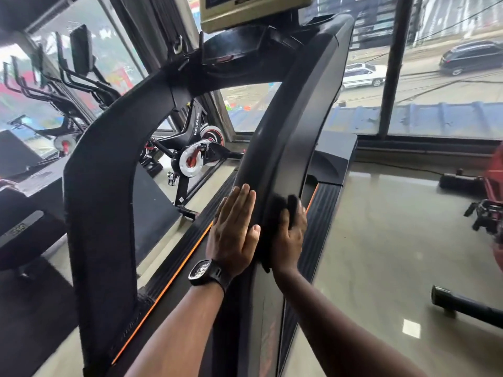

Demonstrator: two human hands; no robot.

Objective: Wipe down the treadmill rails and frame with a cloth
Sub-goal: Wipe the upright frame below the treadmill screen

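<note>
Two hands on the treadmill's right upright, one of them with a dark cloth.

The left hand, with a watch on its wrist, lies flat with straight fingers against the inner edge of the upright. The right hand grips the cloth and presses it on the outer face, just beside the left hand. Under them runs the side rail with an orange stripe.

Scene lit by overcast daylight admitted through the windows; interior moderately bright. Soft sheen and one small bright reflection noted on the polished floor. Black treadmill frame rendered dark, with little surface detail. Straight lines bowed by wide-angle distortion; far right edge smeared
</note>
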